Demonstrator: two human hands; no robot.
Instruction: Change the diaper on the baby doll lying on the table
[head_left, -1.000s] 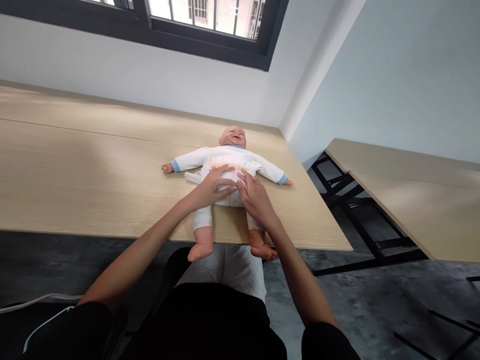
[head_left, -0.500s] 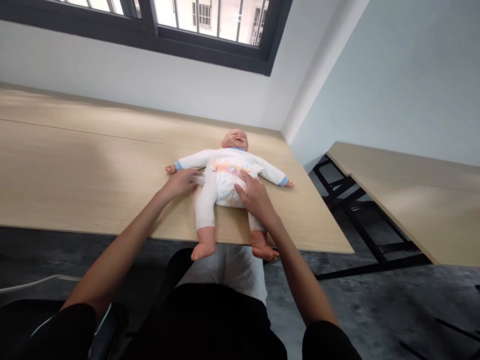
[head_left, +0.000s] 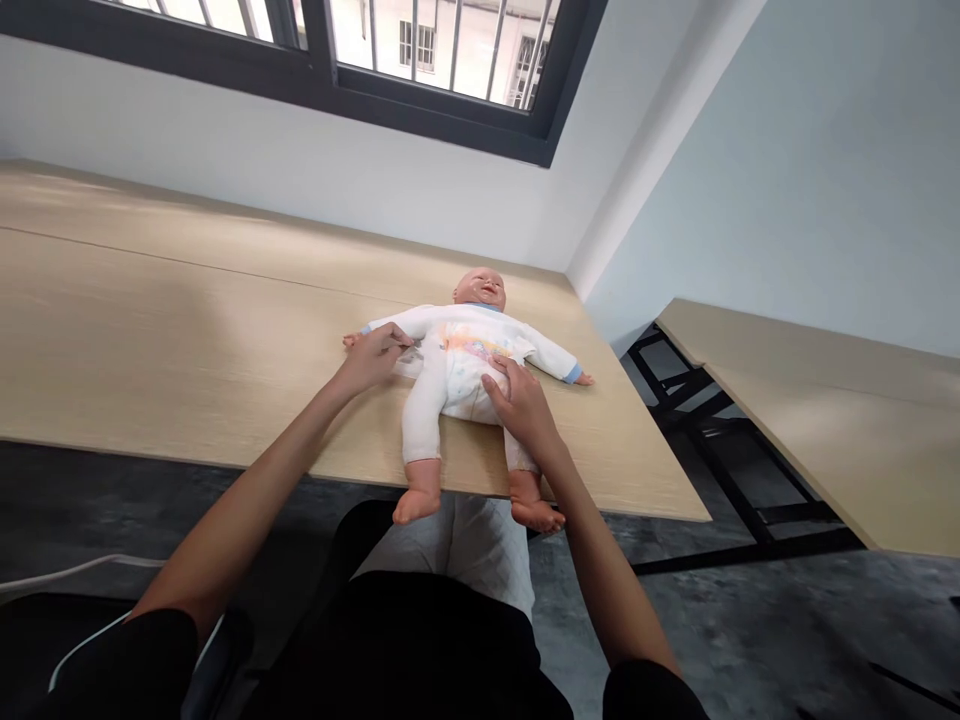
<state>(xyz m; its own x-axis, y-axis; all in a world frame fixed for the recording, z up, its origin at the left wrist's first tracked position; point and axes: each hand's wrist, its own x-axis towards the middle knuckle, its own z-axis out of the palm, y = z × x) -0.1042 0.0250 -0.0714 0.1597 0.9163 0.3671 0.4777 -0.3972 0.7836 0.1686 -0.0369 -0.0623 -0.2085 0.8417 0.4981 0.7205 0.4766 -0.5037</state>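
A baby doll [head_left: 429,400] in white clothes with blue cuffs lies on its back on the table, feet hanging past the front edge. Around its hips is a white diaper [head_left: 469,390] with a coloured print along the front waist. My left hand [head_left: 373,357] is closed in a pinch on a thin white side wing [head_left: 409,362] of the diaper, at the left of the doll's waist. On the front of the diaper, toward its right side, rests my right hand [head_left: 523,398], thumb and fingers apart. That hand covers part of the diaper and the doll's thigh.
The wooden table [head_left: 187,370] runs along the wall beneath a barred window [head_left: 450,50]. To the right, across a gap, is a second table [head_left: 817,410] with black folding legs [head_left: 731,460]. A white cable [head_left: 90,570] shows at the lower left.
My left hand has risen slightly, its fingers now drawn into a pinch with the white wing lifted. My right hand stays on the diaper. The view has shifted a little.
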